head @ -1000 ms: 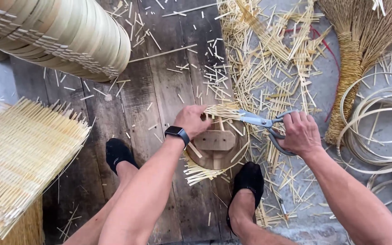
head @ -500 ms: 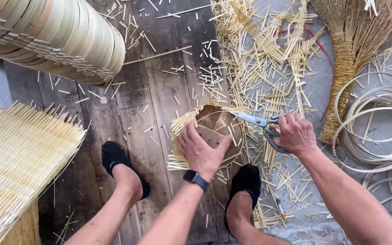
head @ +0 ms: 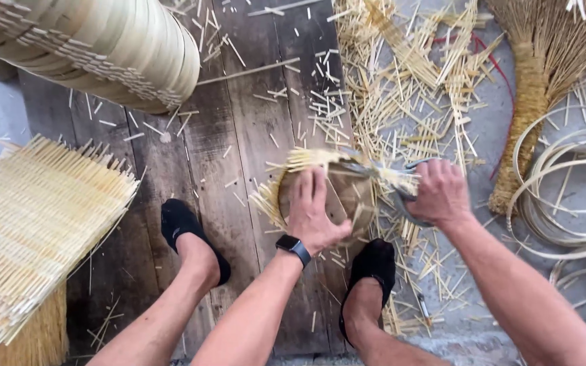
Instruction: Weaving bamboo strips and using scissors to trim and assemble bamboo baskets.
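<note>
Wooden planks [head: 239, 135], dark and worn, are seen across the middle of the view, with grey ground at three o'clock. At eleven o'clock a stack of round bamboo trays [head: 96, 47] is laid on its side. At nine o'clock a pile of square woven mats [head: 35, 224] is found, its strip ends sticking out. At one to two o'clock a straw broom [head: 544, 74] is laid beside coils of bamboo strip [head: 564, 183], which sit at three o'clock. Cut bamboo slivers [head: 401, 95] are scattered thickly at twelve to one o'clock.

Near the centre a small round woven disc [head: 344, 193] is set on the planks, between two feet in black shoes [head: 184, 230]. The left hand [head: 313, 213], with a dark watch [head: 294, 248] on its wrist, is pressed flat and open on the disc. The right hand [head: 439, 193] is closed around the handles of scissors [head: 381, 173], whose blades are placed at the disc's upper edge, among the projecting strip ends.
</note>
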